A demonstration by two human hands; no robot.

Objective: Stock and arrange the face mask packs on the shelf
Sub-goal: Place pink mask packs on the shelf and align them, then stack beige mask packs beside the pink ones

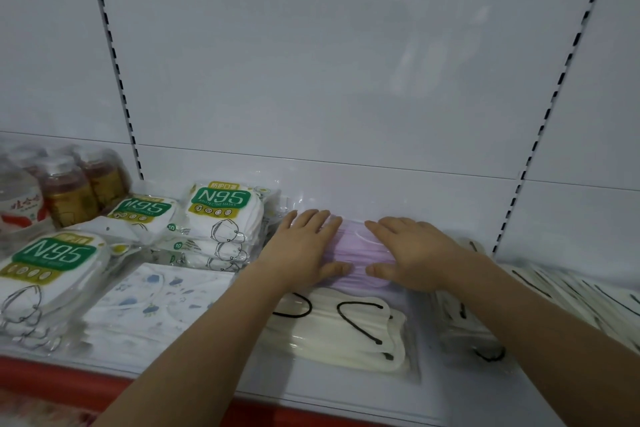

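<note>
A clear pack of purple face masks (pixel 356 251) lies at the back of the white shelf (pixel 346 388). My left hand (pixel 304 248) rests flat on its left end and my right hand (pixel 412 251) rests flat on its right end, fingers straight. In front of it lies a pack of cream masks with black ear loops (pixel 346 329). To the left are a pack of white masks with blue prints (pixel 156 302) and N95 packs (pixel 221 218), one stack upright (pixel 52 274) at the far left.
Shrink-wrapped bottles (pixel 69 187) stand at the back left. More packs with black ear loops (pixel 571 291) lie along the right side of the shelf. Slotted uprights (pixel 540 135) run up the white back panel. A red strip (pixel 69 381) edges the shelf front.
</note>
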